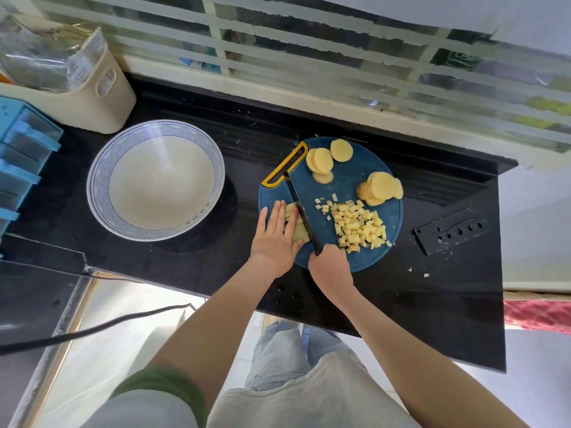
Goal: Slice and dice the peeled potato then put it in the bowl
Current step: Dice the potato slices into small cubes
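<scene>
— What does the kitchen look like?
— There is a shiny black stone bench (191,257) under a window with white bars (309,57). A round dark blue cutting board (347,183) lies on the bench.

— Where is the potato?
— All of it is on the board. Two little heaps of round yellow potato slices (323,160) sit at the far side. A pile of small potato cubes (360,225) is on the right, near the front edge. Some pale potato strips (299,231) lie on the left part of the board.

— What are the hands doing?
— The left hand (276,239) is flat, with its fingers straight and close together. It presses down on the strips. The right hand (329,267) is curled round the handle of a long black knife (301,211). The blade lies just beside the left fingertips, up against the strips.

— And the bowl?
— The big white bowl with a blue wave rim (102,162) stands on the bench to the left of the board, a bit apart from it.

— Anything else?
— A black knife cover with holes (449,231) lies to the right of the board. A cream plastic basket (102,97) and light blue plastic drawers (21,156) stand at the far left. A few tiny potato crumbs (426,275) lie on the bench.
</scene>
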Action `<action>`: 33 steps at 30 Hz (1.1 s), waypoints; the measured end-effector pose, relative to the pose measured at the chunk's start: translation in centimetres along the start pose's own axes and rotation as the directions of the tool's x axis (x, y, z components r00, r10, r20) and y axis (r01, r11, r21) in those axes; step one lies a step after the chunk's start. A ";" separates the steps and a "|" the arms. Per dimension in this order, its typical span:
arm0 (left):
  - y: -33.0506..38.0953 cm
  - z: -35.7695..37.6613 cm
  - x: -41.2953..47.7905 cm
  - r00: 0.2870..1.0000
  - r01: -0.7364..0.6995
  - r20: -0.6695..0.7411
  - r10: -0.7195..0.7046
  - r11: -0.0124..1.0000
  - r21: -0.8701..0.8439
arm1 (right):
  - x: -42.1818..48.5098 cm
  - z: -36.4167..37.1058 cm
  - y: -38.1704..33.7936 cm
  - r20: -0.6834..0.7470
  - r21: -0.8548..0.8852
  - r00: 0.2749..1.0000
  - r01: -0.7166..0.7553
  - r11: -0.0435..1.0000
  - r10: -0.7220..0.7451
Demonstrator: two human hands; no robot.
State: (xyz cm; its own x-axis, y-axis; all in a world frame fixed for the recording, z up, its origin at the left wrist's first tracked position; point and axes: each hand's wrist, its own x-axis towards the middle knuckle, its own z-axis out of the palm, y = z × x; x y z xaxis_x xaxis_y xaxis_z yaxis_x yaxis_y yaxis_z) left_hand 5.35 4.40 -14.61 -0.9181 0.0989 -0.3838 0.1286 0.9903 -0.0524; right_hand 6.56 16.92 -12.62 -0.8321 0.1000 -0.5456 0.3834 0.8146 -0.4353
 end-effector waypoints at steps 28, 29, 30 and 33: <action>0.1 -0.2 -0.2 0.998 0.019 0.057 -0.017 0.999 -0.044 | 1.9 -2.5 0.8 -0.008 0.006 0.999 0.047 0.999 -0.047; 0.0 -0.1 -0.2 0.998 0.021 0.055 -0.018 0.998 -0.052 | 2.0 -3.1 1.2 -0.010 0.002 0.999 0.049 0.999 -0.049; 0.1 -0.2 -0.3 0.999 0.021 0.045 -0.019 0.998 -0.062 | 2.0 -3.9 1.5 -0.005 -0.010 0.998 0.059 0.998 -0.059; 0.0 -0.2 -0.6 0.999 0.037 -0.001 -0.038 0.990 -0.138 | 1.9 -5.6 2.0 0.031 -0.073 0.995 0.092 0.993 -0.090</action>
State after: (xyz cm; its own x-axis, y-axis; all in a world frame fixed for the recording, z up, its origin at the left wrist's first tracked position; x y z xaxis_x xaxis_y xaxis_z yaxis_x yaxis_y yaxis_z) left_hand 5.78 4.36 -14.19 -0.9225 0.0617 -0.3810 0.0415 0.9973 0.0611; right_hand 3.45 21.97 -10.51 -0.8505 0.0089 -0.5258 0.2750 0.8598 -0.4302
